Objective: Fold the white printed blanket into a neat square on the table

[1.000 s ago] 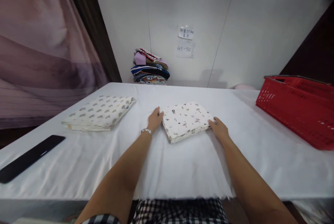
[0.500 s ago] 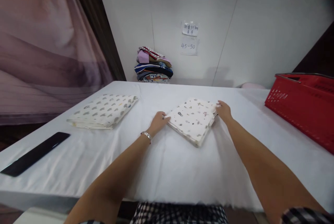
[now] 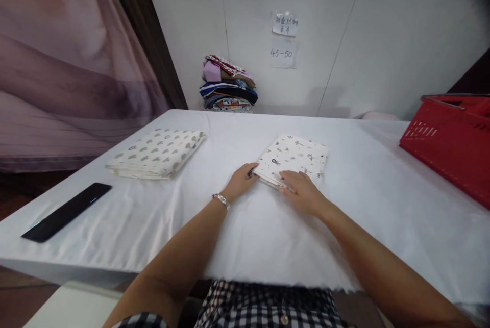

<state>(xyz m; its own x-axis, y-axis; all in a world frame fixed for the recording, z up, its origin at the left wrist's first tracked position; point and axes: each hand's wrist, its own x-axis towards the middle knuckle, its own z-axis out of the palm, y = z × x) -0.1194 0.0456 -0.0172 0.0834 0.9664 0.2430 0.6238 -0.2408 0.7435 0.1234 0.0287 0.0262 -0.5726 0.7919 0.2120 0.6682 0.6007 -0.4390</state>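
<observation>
A folded white cloth (image 3: 293,154) with small scattered prints lies flat on the white-covered table (image 3: 248,241) in front of me. My left hand (image 3: 243,179), with a silver bracelet at the wrist, pinches the cloth's left corner between thumb and fingers. Over the near edge of the same cloth rests my right hand (image 3: 302,191), its fingers stretched out and partly covering the near corner. To the left lies a second folded cloth (image 3: 161,153), cream with a grey repeated print, touched by neither hand.
A black flat slab (image 3: 67,211) lies near the table's left front edge. At the right stands a red plastic basket (image 3: 447,147). Behind the table's far edge rises a stack of folded fabrics (image 3: 228,85). Two paper notes (image 3: 284,40) hang on the wall.
My right hand has left the cloth's far right corner and moved down and left to its near edge. My left hand still grips the left corner. The view has tilted slightly.
</observation>
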